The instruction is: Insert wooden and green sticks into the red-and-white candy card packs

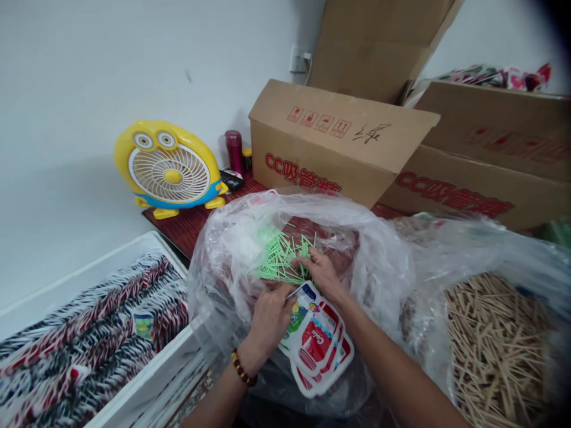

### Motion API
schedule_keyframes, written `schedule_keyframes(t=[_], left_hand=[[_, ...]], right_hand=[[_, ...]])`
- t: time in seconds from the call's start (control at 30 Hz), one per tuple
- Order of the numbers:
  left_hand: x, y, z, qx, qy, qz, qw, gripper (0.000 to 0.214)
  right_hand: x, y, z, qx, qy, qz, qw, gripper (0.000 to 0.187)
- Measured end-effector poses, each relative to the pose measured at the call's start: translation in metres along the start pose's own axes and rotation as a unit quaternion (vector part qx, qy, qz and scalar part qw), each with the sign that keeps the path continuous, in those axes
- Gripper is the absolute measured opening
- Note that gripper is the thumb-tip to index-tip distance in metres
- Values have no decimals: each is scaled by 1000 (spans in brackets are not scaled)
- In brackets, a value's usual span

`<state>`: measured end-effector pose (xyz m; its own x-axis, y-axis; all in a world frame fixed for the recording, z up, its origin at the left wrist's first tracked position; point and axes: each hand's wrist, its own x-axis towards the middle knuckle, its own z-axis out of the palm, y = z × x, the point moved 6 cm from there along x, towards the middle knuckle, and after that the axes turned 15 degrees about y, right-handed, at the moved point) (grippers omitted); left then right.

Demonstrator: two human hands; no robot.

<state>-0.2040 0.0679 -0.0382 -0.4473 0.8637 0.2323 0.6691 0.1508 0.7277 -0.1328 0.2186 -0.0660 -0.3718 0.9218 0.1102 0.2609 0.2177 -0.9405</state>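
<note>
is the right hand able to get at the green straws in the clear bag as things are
Probably yes: the right hand is already inside the open clear bag, fingers touching the green straws, with nothing between them.

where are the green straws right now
In the head view, the green straws lie centre frame inside the clear plastic bag, just under the right hand and above the left hand, which holds the printed pouches.

A small home packing workshop: printed cardboard boxes [339, 139] stacked against a white wall, clear bags of straws [495, 345], a crate of packets [89, 333], a toy-shaped fan [169, 169].
</note>
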Motion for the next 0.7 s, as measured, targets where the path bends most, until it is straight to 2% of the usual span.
schedule_keyframes(t=[0.13,0.23,0.4,0.57,0.7], left_hand=[[0,1,-2,10,7,13,1000,21],[0,2,-3,-10,31,31,999,21],[-2,4,-7,-44,75,37,995,22],[0,-6,-11,-109,44,-49,992,21],[3,-21,-10,-227,-19,-145,963,22]], right_hand=[[-5,-11,-4,1,10,-32,999,21],[-13,-14,-3,31,-12,-55,998,19],[-21,-5,2,47,-50,-26,997,19],[-19,-5,-1,54,-47,-19,997,21],[-18,-2,-1,58,-51,6,997,29]])
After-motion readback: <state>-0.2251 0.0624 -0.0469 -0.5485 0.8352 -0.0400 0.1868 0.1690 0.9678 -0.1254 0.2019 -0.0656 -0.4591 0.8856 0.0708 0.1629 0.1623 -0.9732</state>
